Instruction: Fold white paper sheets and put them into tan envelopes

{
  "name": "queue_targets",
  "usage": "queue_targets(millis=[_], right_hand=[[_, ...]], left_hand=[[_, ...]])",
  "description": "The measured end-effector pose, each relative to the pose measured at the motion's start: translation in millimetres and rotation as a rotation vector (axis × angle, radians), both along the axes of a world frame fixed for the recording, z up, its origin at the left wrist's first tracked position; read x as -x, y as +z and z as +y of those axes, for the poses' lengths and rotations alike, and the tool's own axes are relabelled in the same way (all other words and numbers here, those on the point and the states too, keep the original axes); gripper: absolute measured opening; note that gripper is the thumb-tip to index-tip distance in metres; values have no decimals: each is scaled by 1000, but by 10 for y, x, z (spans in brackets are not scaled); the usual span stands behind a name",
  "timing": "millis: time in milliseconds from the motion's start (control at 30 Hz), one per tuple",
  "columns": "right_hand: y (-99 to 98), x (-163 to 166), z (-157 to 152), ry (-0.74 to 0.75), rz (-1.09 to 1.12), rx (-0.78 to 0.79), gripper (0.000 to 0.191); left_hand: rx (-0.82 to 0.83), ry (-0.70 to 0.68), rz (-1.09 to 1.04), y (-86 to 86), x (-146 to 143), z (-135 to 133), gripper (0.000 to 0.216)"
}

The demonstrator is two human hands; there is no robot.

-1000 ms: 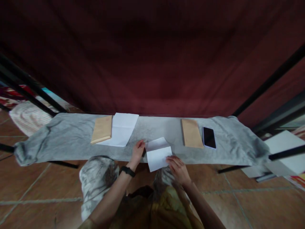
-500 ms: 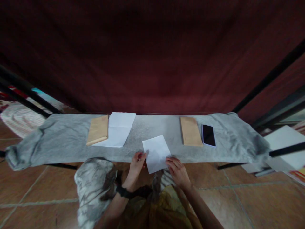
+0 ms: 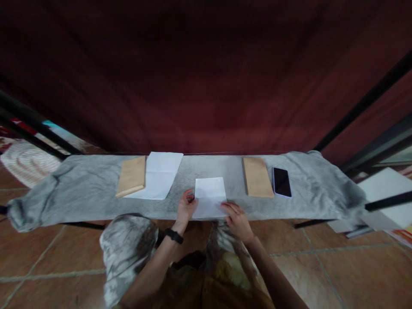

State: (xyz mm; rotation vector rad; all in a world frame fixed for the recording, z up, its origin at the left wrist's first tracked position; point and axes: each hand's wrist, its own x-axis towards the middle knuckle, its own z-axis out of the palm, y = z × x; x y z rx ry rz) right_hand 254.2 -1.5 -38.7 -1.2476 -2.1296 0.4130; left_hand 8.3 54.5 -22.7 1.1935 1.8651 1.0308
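A folded white sheet of paper [image 3: 210, 193] lies squarely in front of me at the near edge of the cloth-covered bench [image 3: 212, 165]. My left hand [image 3: 186, 207] pinches its left edge between thumb and curled fingers. On the opposite edge, my right hand [image 3: 237, 219] grips the paper near its lower right corner, thumb tucked out of sight. Left of the sheet, a brown paper-covered packet [image 3: 131, 176] overlaps a larger creased white sheet [image 3: 163, 176]. To the right is a second brown packet [image 3: 257, 177].
A phone [image 3: 282, 182] with a dark screen lies right of the second packet. Behind the bench hangs a dark red curtain [image 3: 206, 94]. Black metal bars [image 3: 363, 103] slant at both sides. My knee [image 3: 127, 240] is close under the bench's near edge.
The folded sheet has moved forward from over my lap onto the bench and turned from tilted to straight. Both hands moved with it, still at its sides.
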Motion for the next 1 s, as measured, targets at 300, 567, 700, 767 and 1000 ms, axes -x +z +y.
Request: queue_targets(millis=[300,567,700,767,1000], right_hand=[[-93,-99,173,9,-31,0,67],[-94,-58,166,-18,-195,30,66],[-98,-84,170,14,-195,18,61],[-93,-94,169,21,-192,15,58],[-101,-64,161,-11,-199,41,63]], left_hand=[[-258,-436,631,150,-291,-30,37],[-217,-988,809,-12,-769,399,52],[-288,-937,903,-104,-684,549,54],[-296,-878,945,-124,-581,611,54],[-209,-690,1006,-108,-90,574,56]])
